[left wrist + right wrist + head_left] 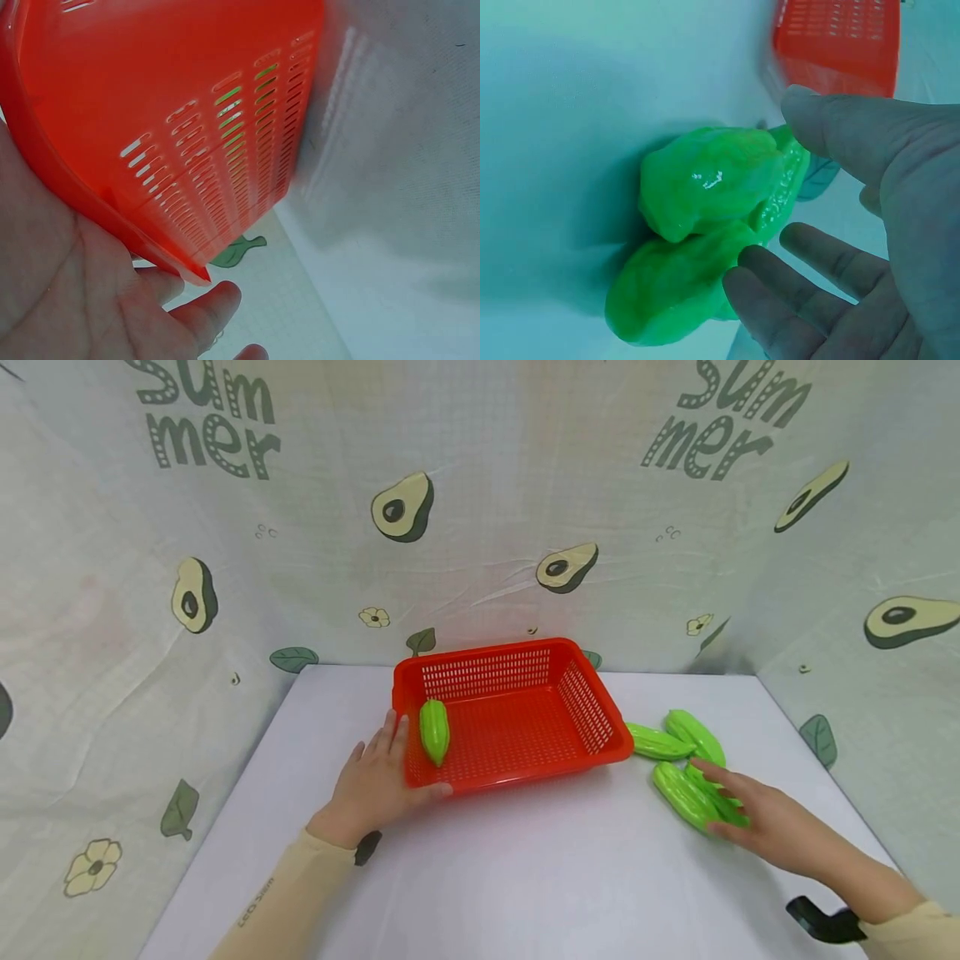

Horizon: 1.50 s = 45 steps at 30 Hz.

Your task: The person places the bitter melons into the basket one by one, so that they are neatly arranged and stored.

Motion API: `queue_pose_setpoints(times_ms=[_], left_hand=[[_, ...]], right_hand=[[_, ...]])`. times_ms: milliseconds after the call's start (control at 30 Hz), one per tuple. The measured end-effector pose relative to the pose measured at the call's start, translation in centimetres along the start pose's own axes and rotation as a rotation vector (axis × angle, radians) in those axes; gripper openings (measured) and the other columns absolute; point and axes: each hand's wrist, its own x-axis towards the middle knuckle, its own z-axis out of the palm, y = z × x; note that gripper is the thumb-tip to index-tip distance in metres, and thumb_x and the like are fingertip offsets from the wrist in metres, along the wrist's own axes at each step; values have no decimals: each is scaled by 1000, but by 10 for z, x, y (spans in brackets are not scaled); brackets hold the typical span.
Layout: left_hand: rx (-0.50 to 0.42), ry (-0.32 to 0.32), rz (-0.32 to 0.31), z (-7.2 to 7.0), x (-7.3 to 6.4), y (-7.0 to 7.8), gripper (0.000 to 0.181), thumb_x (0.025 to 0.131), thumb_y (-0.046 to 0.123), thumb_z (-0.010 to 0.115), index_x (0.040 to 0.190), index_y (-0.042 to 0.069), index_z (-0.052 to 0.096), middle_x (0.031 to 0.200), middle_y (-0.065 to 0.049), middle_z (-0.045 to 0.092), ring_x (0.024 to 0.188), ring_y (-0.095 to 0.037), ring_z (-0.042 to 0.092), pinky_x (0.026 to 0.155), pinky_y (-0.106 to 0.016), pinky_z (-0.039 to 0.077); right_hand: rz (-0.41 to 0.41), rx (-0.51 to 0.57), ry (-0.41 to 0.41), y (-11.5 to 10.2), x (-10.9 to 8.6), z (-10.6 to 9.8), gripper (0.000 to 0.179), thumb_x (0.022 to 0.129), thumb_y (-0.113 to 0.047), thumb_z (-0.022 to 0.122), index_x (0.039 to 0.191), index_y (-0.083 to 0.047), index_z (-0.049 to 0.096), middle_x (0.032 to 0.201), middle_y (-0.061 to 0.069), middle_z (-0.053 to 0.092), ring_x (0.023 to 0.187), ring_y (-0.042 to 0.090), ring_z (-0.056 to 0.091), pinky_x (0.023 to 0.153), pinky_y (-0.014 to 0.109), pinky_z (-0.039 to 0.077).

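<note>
Beige sleeves (pixel 296 893), dark lettering (pixel 257 902) on the left, black wrist pieces (pixel 825 925), probably straps

Beside the left hand (pixel 375 789) we see a basket (pixel 517 722) of thin, glossy plastic, smooth at the rim and pierced with slots. The gourd (pixel 434 731) just past those fingertips looks shiny and ridged, like plastic; the gourds (pixel 684 795) by the right hand (pixel 780 822) look just as slick, lumpy with bright highlights. Beneath both hands we find a smooth worktop (pixel 525 868) with a soft sheen. Beyond them hangs matt, creased cloth (pixel 480 593). The sleeve (pixel 281 893) behind the left hand is matt fabric.
</note>
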Motion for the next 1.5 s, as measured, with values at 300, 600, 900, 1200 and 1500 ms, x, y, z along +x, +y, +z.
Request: queue_pose_setpoints(times_ms=[300, 600, 900, 1200, 1500], left_hand=[[10, -8, -2, 1, 2, 0, 125, 61, 90, 34, 147, 2, 12, 151, -18, 11, 135, -34, 18, 100, -60, 24], [6, 14, 0, 2, 1, 0, 124, 61, 89, 36, 147, 2, 14, 151, -18, 13, 134, -35, 20, 99, -60, 26], [4, 6, -13, 5, 2, -3, 124, 60, 89, 36, 147, 4, 12, 151, -17, 11, 135, -34, 18, 99, -61, 25], [7, 4, -17, 5, 1, -3, 124, 60, 89, 36, 148, 5, 12, 152, -16, 11, 135, -33, 18, 100, -60, 25], [4, 7, -24, 6, 1, -3, 125, 59, 89, 37, 148, 5, 13, 152, -15, 11, 135, -33, 17, 100, -60, 24]], right_hand=[[-7, -78, -11, 0, 3, 15, 87, 70, -33, 79, 143, -21, 34, 128, 23, 48, 109, 41, 50, 79, 56, 46], [-39, -132, 24, -2, 8, 19, 83, 69, -26, 81, 140, -22, 38, 124, 23, 49, 104, 39, 54, 74, 53, 48], [-51, -154, 67, -4, 15, 25, 76, 69, -22, 81, 135, -16, 44, 117, 25, 50, 97, 39, 56, 69, 53, 49], [-104, -100, -4, -5, 14, 27, 78, 72, -17, 78, 140, -27, 40, 126, 19, 51, 108, 38, 52, 77, 52, 48], [-43, -31, -147, -10, 17, 27, 84, 72, -19, 79, 141, -35, 35, 126, 18, 51, 95, 23, 54, 70, 41, 51]])
